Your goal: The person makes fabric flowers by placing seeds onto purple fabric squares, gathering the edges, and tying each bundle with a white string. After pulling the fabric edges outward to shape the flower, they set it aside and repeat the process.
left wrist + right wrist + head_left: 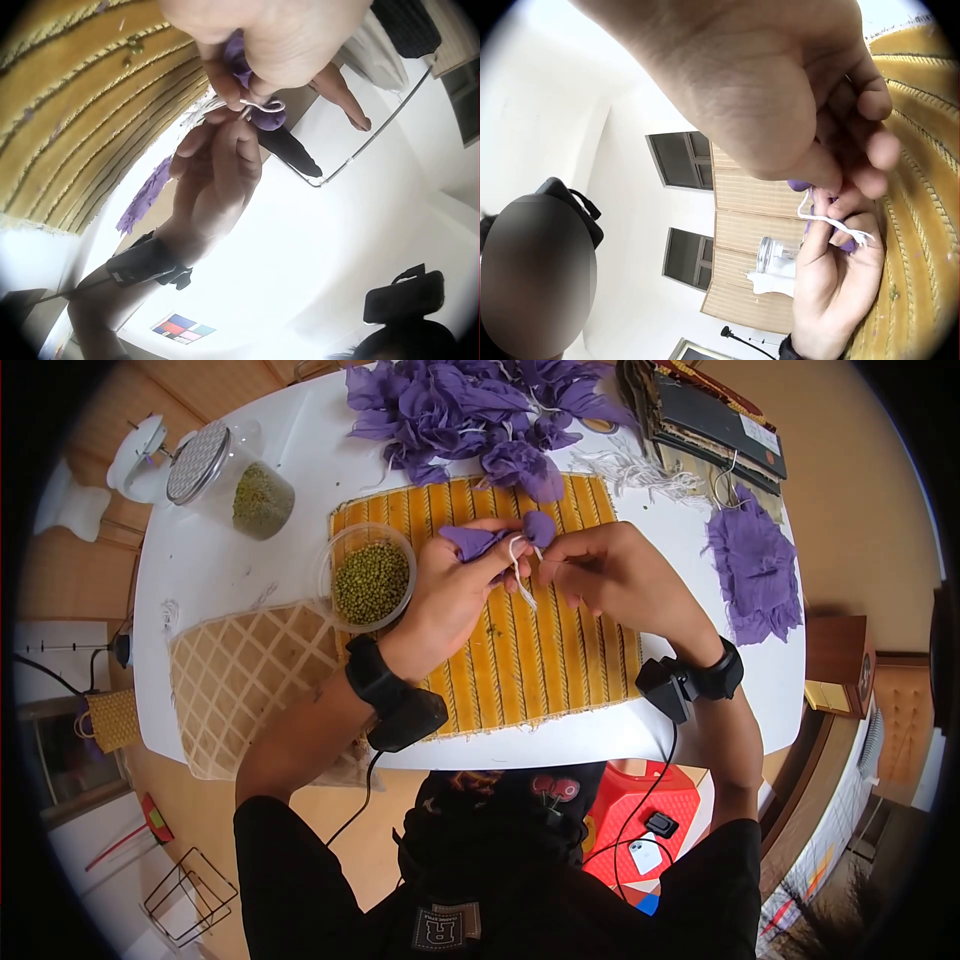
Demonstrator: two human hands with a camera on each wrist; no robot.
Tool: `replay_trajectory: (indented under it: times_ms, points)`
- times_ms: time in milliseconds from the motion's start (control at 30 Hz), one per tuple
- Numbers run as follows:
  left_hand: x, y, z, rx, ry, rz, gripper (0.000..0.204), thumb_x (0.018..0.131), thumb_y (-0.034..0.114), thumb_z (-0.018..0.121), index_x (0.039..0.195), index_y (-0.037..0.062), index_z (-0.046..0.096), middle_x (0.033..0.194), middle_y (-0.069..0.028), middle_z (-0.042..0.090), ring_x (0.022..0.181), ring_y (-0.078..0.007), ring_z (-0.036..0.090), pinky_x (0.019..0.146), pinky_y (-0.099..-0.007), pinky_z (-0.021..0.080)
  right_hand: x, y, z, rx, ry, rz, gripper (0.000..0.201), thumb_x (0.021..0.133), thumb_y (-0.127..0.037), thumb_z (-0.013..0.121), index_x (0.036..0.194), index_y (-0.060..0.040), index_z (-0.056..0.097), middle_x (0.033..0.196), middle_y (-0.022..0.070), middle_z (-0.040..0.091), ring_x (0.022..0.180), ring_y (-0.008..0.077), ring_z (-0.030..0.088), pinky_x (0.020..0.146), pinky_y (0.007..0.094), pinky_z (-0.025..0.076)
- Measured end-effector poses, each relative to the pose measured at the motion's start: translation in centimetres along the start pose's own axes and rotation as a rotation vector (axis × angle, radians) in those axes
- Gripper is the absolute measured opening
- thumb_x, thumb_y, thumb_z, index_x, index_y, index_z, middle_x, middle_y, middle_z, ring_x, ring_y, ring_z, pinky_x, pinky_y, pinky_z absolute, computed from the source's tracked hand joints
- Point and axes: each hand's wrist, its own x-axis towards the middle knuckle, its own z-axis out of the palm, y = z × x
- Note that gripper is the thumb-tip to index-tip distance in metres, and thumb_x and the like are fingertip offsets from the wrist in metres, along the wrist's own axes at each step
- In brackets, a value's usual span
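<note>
Over the yellow striped mat, my left hand grips a piece of purple cloth whose gathered end forms a small rounded bulge. A white string passes round the cloth below that bulge, and its frayed ends hang over the left fingers. My right hand is close on the right, thumb and forefinger pinching the string beside the bulge. The left wrist view shows a string loop by the left thumb and the right fingertips just below it. What fills the bulge is hidden.
Left of the hands stands a clear tub of green beans. A lidded jar lies tilted behind it. Purple cloth pieces are heaped at the back, with white strings and books to their right. The yellow mat lies beneath.
</note>
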Motion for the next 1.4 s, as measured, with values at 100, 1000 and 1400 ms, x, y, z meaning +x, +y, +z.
replay_trajectory:
  times_ms: [100,1000,1400]
  points:
    - [0.0,-0.4,-0.1,0.061,0.012,0.031,0.024,0.093,0.008,0.060,0.111,-0.0080,0.060,0.085,-0.0057,0.064,0.073,-0.0091,0.058,0.065,-0.0214,0.045,-0.1,-0.1,0.6,-0.118,0.022,-0.002,0.012,0.080,-0.002,0.059,0.087,0.0021,0.068,0.070,0.0114,0.065,0.061,0.0196,0.062,0.062,0.0314,0.049]
    - [-0.1,-0.2,0.2,0.280,0.041,0.059,0.020,0.093,0.008,0.059,0.107,-0.0072,0.062,0.084,-0.0081,0.065,0.073,-0.0118,0.061,0.064,-0.0232,0.047,-1.1,-1.1,-0.2,-0.616,-0.135,-0.063,0.011,0.082,-0.014,0.064,0.086,-0.0051,0.068,0.077,0.0160,0.066,0.071,0.0335,0.063,0.066,0.0402,0.048]
    - [-0.3,-0.6,0.1,0.402,0.023,0.072,0.017,0.091,0.007,0.062,0.102,-0.0062,0.063,0.081,-0.0064,0.065,0.067,-0.0086,0.057,0.062,-0.0210,0.045,-0.7,-1.0,0.3,-0.644,0.231,-0.433,0.021,0.074,-0.006,0.069,0.095,-0.0078,0.069,0.089,0.0102,0.067,0.074,0.0296,0.064,0.065,0.0373,0.051]
